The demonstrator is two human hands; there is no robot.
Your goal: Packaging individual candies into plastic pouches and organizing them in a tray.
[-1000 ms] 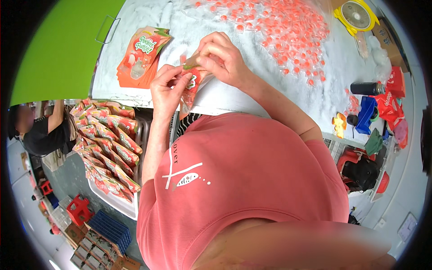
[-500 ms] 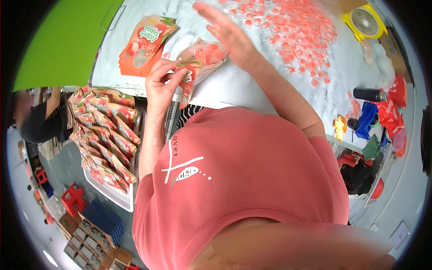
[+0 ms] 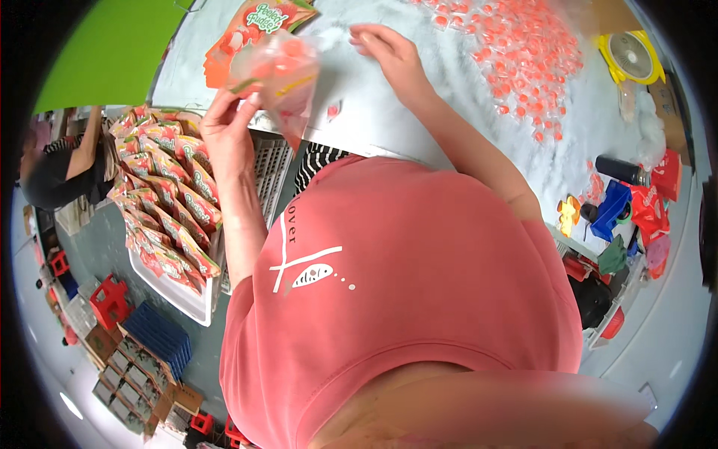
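My left hand [image 3: 230,131] pinches a clear-fronted pouch [image 3: 295,93] by its edge near the table's front edge. Pink-red pieces show through the pouch, which is slightly blurred. To its right, my right hand [image 3: 400,63] hovers over the table with its fingers loosely bent and apart, and nothing shows in it. A single wrapped candy [image 3: 333,111] lies on the table between my hands. Just beyond the pouch is a stack of flat printed pouches [image 3: 258,26]. A wide spread of wrapped pink-red candies [image 3: 523,63] covers the table's far right.
Filled pouches [image 3: 168,194] stand in rows in a white tray [image 3: 191,305] at my left. A yellow fan [image 3: 632,56], a dark bottle [image 3: 621,169] and a red bag [image 3: 651,209] are at the right. Another person [image 3: 63,168] is at the far left.
My left hand has moved left and tilted the pouch up, away from the right hand. My right hand has drawn nearer and its fingers have bent. A loose candy now shows on the table.
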